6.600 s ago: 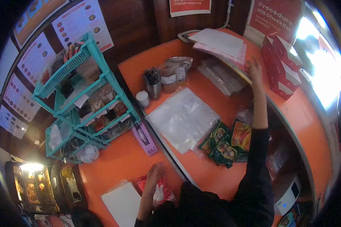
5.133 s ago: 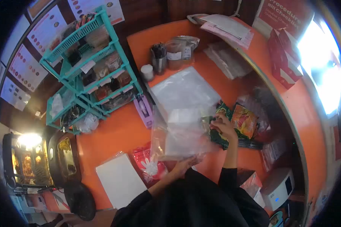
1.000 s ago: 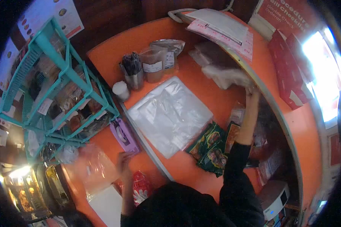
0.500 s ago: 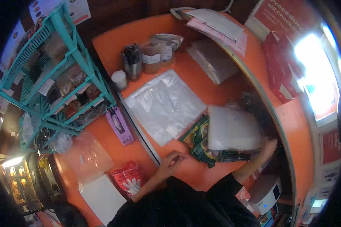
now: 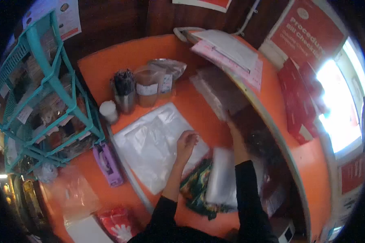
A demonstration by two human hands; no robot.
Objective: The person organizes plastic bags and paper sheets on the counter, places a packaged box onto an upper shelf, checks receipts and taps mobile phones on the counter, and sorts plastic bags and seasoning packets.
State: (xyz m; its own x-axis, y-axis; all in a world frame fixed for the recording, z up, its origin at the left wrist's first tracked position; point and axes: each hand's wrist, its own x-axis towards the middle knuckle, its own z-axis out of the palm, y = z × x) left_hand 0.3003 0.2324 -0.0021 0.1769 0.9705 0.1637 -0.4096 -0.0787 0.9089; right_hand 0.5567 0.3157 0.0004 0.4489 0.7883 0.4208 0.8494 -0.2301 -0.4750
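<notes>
Clear, glossy sheets (image 5: 146,152) lie in a flat, creased stack on the orange counter (image 5: 188,99); above them the left hand (image 5: 187,142) is loosely curled, partly open. The right hand (image 5: 231,122), blurred, is at the filmy bags (image 5: 215,95), its grip unclear. A smooth, milky pack (image 5: 221,178) overlaps crinkled green packets (image 5: 195,188).

Single head-worn view from above the orange counter (image 5: 190,220), facing forward and down, within arm's reach.

Surfaces, centre and lower left

Clear plastic bags (image 5: 140,137), glossy, wrinkled; tape dispenser (image 5: 108,164), purple plastic; paper sheet (image 5: 86,231), matt, smooth.
</notes>
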